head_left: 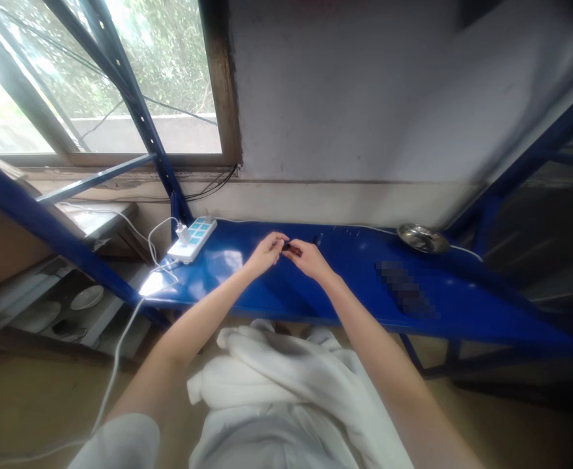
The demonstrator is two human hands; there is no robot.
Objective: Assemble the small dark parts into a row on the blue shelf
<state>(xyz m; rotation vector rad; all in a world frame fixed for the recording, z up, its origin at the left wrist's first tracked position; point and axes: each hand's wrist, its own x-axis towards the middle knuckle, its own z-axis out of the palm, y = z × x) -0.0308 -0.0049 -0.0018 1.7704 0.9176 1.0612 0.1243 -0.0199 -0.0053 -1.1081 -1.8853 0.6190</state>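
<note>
Both of my hands meet above the middle of a blue table (261, 299). Between their fingertips is a small dark object (287, 247), too small and too covered to name. My left hand (265, 253) pinches it from the left, fingers closed. From the right, my right hand (308, 258) closes on it too, with thumb and fingers bent around it. Just behind the right hand, another small dark piece (318, 240) lies on the blue surface.
A white power strip (195, 240) with a plugged-in charger (183, 233) sits at the table's left end, its white cable (118, 352) hanging down. A shiny metal dish (423, 238) stands at the back right. A blurred-out dark item (404, 288) lies before it. Blue posts (139, 117) rise at left.
</note>
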